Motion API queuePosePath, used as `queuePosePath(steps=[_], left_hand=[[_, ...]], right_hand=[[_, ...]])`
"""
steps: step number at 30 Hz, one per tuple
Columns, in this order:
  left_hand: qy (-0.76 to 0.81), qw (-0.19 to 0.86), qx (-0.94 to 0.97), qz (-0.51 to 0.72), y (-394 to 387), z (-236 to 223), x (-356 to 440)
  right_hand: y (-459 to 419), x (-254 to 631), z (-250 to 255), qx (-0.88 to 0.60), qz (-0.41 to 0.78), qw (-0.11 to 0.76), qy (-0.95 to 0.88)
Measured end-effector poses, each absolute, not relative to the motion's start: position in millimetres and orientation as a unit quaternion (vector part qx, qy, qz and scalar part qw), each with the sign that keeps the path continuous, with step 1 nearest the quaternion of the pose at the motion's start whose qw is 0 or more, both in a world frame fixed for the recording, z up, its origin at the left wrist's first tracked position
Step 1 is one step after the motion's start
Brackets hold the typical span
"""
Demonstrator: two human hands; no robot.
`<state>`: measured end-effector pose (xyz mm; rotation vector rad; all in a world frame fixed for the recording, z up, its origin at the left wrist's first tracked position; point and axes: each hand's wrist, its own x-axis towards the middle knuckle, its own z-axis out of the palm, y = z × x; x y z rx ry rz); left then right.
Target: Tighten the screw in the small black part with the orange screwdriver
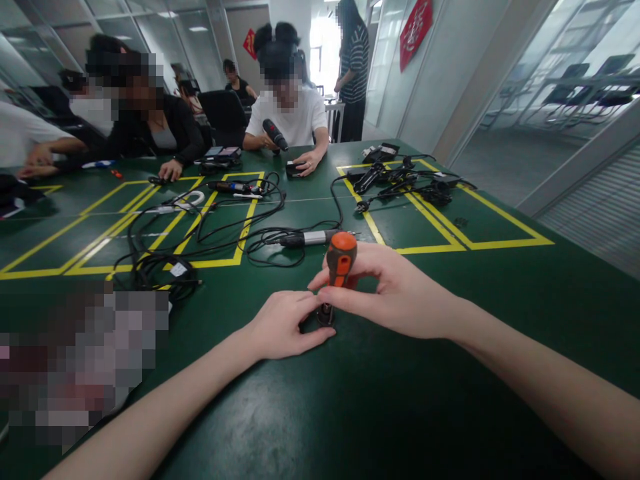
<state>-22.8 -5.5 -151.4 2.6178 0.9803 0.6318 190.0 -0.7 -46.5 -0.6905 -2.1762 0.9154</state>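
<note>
My right hand point(395, 293) is closed around an orange-handled screwdriver point(341, 257), which stands upright with its tip down on the green table point(380, 400). Right below it my left hand point(283, 327) lies on the table, its fingers pinched around a small dark object point(325, 315) at the screwdriver's tip. I cannot make out what that object is.
Black cables and a silver-black tool point(307, 238) lie just beyond my hands inside yellow taped squares. More adapters and cables point(400, 180) sit at the far right. Other people sit across the table; one holds a black tool point(275, 135). A blurred patch covers the near left.
</note>
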Motion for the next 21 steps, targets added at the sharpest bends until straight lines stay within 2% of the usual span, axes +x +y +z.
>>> queuePosePath(steps=[5,11,21], left_hand=[[0.348,0.144,0.903,0.207,-5.9,-151.5,-23.2],[0.363,0.185,0.886,0.222,-6.4,-150.7,-23.4],[0.338,0.193,0.898,0.204,-5.0,-149.0,-27.0]], right_hand=[[-2.0,190.7,-47.9,-0.297,0.355,0.343,-0.817],[-4.2,191.0,-51.8,-0.322,0.334,0.392,-0.795],[-5.5,192.4,-59.6,-0.225,0.189,0.392,-0.872]])
